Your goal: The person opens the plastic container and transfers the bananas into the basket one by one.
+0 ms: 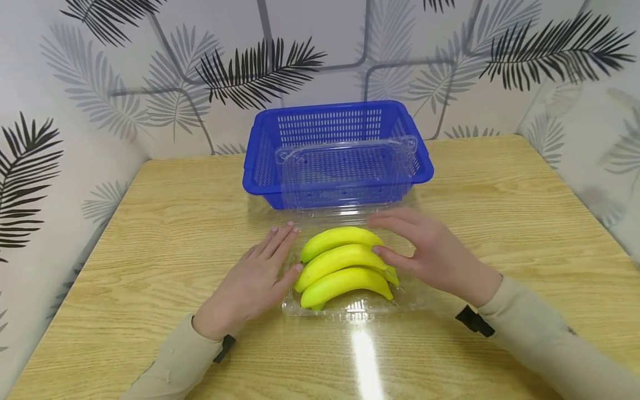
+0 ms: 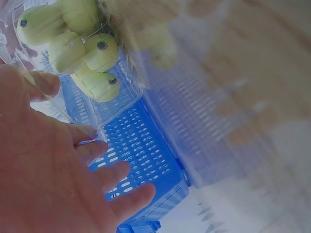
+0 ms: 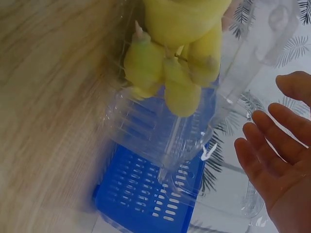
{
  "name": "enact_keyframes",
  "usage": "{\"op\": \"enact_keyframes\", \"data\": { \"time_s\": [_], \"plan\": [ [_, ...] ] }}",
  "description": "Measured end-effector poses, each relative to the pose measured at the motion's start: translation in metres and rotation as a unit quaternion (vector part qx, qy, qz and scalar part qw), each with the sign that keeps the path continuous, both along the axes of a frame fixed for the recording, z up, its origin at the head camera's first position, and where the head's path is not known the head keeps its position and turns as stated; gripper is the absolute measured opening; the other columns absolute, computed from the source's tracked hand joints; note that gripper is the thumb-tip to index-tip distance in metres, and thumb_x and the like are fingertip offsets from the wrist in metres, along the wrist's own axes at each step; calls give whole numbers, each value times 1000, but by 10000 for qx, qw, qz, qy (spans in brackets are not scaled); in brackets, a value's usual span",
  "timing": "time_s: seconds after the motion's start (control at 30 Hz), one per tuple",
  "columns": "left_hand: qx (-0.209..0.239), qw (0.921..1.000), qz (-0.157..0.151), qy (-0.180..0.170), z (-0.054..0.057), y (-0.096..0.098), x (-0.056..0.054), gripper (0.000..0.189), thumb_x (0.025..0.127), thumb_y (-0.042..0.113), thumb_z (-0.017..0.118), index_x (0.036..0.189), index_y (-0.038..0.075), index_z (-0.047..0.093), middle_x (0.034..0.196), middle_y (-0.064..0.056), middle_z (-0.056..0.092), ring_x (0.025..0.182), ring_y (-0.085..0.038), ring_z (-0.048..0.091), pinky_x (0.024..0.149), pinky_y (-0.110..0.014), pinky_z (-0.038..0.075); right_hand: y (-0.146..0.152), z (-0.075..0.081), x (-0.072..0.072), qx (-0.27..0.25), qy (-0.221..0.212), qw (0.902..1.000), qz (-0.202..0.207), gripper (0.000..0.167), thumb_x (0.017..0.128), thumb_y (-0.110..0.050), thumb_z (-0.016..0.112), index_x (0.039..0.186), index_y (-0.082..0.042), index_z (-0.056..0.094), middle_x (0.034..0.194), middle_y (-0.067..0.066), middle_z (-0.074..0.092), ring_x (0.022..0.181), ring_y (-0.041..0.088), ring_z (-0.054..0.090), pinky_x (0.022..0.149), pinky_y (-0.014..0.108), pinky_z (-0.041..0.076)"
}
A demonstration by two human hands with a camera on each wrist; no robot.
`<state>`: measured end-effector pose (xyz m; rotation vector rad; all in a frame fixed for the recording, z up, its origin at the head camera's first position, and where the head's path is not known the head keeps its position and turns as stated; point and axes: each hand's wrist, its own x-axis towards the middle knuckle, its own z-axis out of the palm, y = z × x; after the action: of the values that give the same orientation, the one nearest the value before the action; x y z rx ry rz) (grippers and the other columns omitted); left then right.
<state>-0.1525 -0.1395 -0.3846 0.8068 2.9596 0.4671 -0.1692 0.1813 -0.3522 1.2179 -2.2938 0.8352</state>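
Several yellow bananas (image 1: 340, 262) lie side by side in a clear plastic clamshell container (image 1: 320, 313), whose hinged lid (image 1: 345, 200) stands raised at the back. At the container's left side is my left hand (image 1: 255, 283), fingers fairly straight and pointing forward; whether it touches the plastic is hard to tell. My right hand (image 1: 432, 250) hovers over the container's right side, thumb and fingers spread apart near the banana tips. The right wrist view shows that hand (image 3: 282, 160) with nothing in its grasp, beside the clear plastic. Bananas (image 2: 82, 48) also show through plastic in the left wrist view.
Directly behind the container stands a blue perforated basket (image 1: 260, 180), seen through the raised lid. All of this is on a wood-grain table (image 1: 175, 233). A wall with a leaf pattern (image 1: 320, 33) rises behind the table's far edge.
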Motion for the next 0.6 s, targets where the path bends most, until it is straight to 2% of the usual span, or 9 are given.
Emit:
{"op": "enact_keyframes", "data": {
  "time_s": [0.2,0.37,0.6],
  "plan": [
    [-59,10000,30,-15,-1,0,0,69,104,52,30,159,12,16,165,0,7,149,-25,8,115,-53,22,-10,-9,2,634,162,9979,-31,38,90,-25,73,122,-7,66,123,4,65,114,22,59,97,37,50],
    [-106,9999,80,-6,-1,1,0,68,104,52,31,159,14,16,165,2,7,149,-26,8,115,-56,20,-15,-14,4,1149,63,9930,-265,45,84,-22,79,125,-8,65,125,4,64,117,24,57,97,40,50],
    [-194,9997,155,20,-2,2,0,66,105,49,32,159,16,15,165,2,7,150,-25,7,117,-56,13,-20,-18,5,1388,-139,9897,-321,43,86,-22,77,125,-10,66,123,2,64,116,22,56,99,38,48]
  ]
}}
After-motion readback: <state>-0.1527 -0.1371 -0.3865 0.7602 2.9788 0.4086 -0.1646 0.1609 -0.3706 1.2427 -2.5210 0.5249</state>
